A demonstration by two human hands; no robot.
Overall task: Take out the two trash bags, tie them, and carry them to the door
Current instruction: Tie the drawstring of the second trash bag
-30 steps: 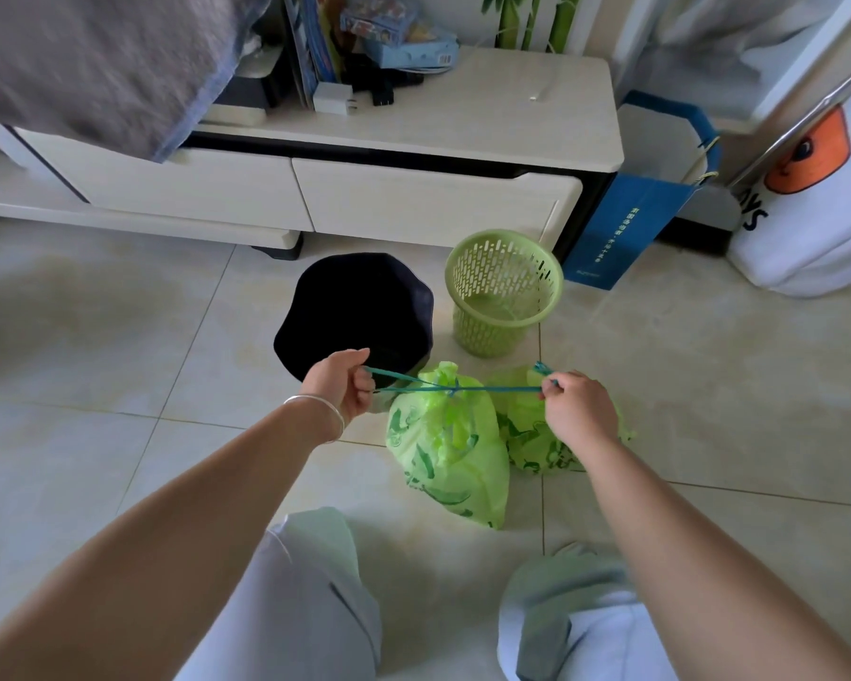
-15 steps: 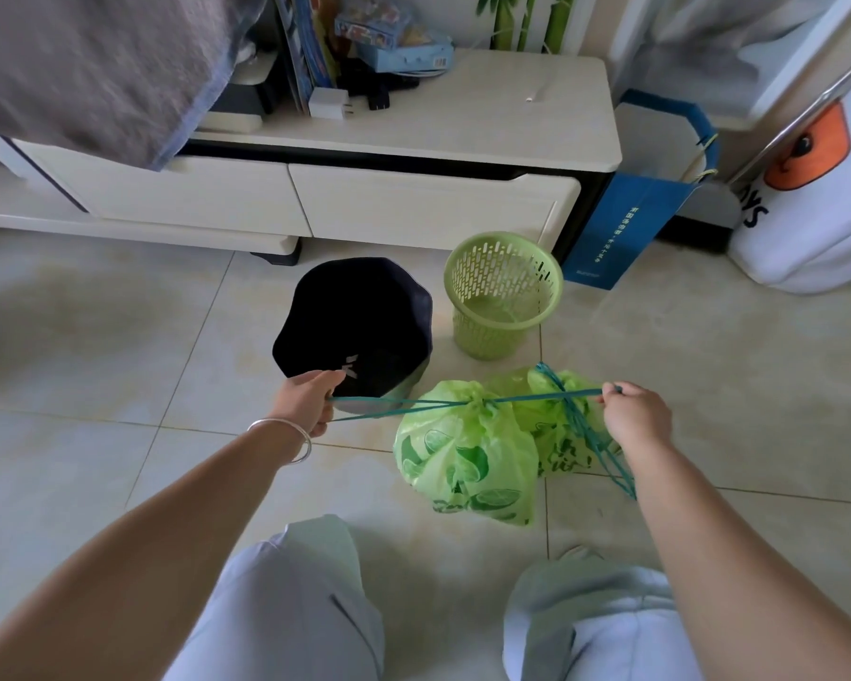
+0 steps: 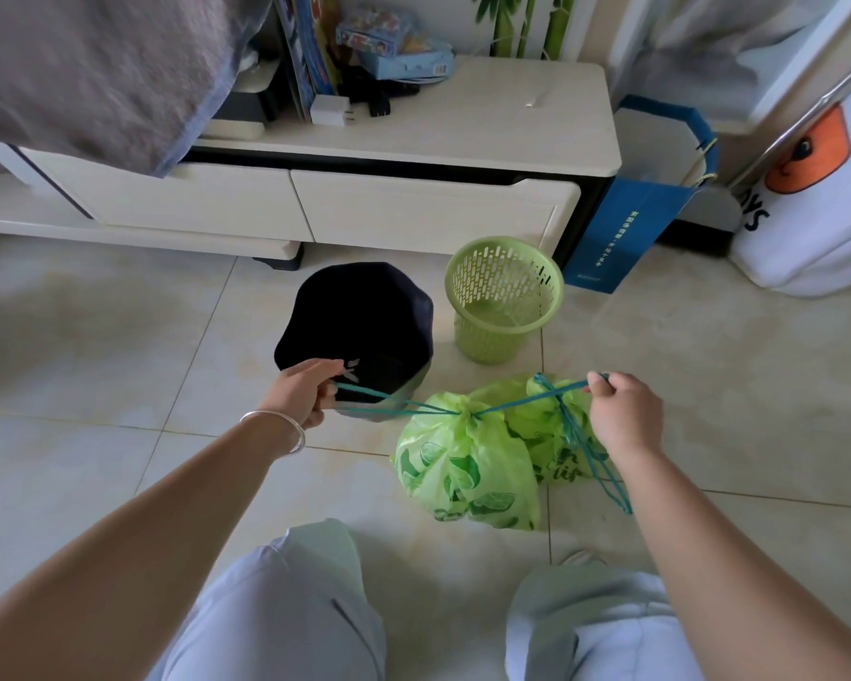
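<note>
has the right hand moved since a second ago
Yes. The right hand has pulled the blue drawstring out to the right, away from the green basket, past the rear bag.

Both forearms reach forward and down over bent knees, hands spread well apart. The left hand [image 3: 305, 395], a bangle on its wrist, and the right hand [image 3: 622, 410] each pinch with curled fingers.

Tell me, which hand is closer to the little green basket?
Right, I think, though it's close. The right hand pinches the blue string just below and right of the green basket. The left hand pinches the other end farther off, in front of the dark bin.
</note>
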